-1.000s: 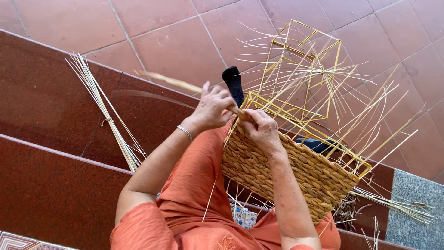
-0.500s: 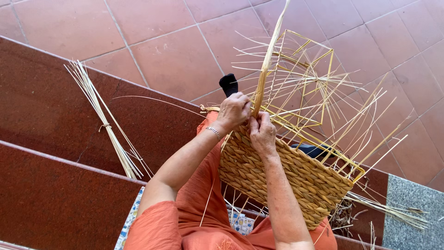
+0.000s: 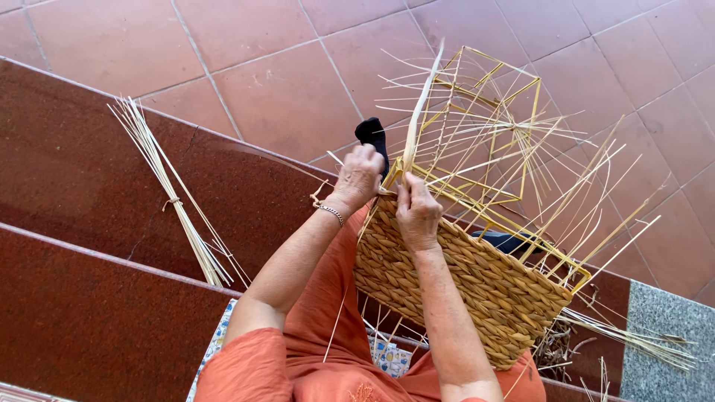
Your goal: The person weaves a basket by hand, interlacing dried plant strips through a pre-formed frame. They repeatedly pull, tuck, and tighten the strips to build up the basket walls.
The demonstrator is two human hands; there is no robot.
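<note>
mid-weave: both the left hand point(image 3: 359, 177) and right hand point(image 3: 417, 212) pinched a pale strand point(image 3: 418, 112) at the half-woven basket point(image 3: 462, 286) rim on the lap; next likely needs threading it between the yellow frame point(image 3: 484, 126) stakes.

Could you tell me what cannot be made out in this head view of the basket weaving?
- Fingertips of both the left hand and the right hand: curled against the basket rim, so the grip on the strand is unclear.
- Inside of the basket: screened by its woven wall and frame.
- Dark foot: mostly behind the left hand.
- Bundle of straws: single stalks too thin to count.
</note>
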